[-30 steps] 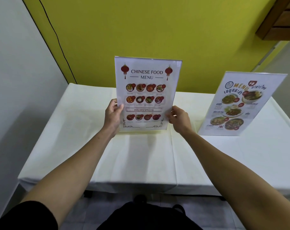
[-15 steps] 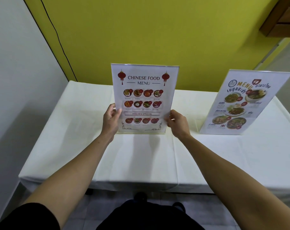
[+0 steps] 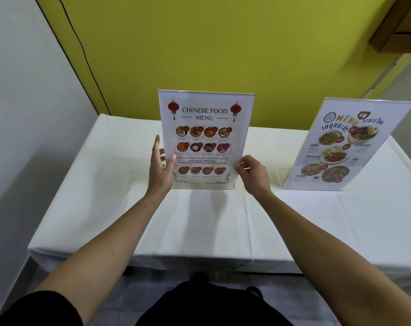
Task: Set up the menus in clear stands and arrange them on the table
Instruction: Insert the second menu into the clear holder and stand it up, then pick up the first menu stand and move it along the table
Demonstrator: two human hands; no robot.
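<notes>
The Chinese food menu in its clear stand (image 3: 205, 118) stands upright on the white-clothed table (image 3: 199, 222), near the middle and facing me. My left hand (image 3: 161, 171) is at its lower left edge, fingers stretched up and apart, with only the thumb resting on the front. My right hand (image 3: 254, 177) is at the lower right edge, its curled fingertips pinching that edge. A second clear stand with a Thai menu (image 3: 345, 147) stands leaning back on the right part of the table, apart from both hands.
A yellow wall (image 3: 199, 43) runs behind the table and a white wall (image 3: 23, 114) closes off the left side, with a black cable down the corner. A wooden shelf (image 3: 402, 27) juts out at top right. Tiled floor shows below the table's front edge.
The Chinese menu stand came down from the air onto the table. My left hand has opened and let go of its edge; my right hand stays at the right edge.
</notes>
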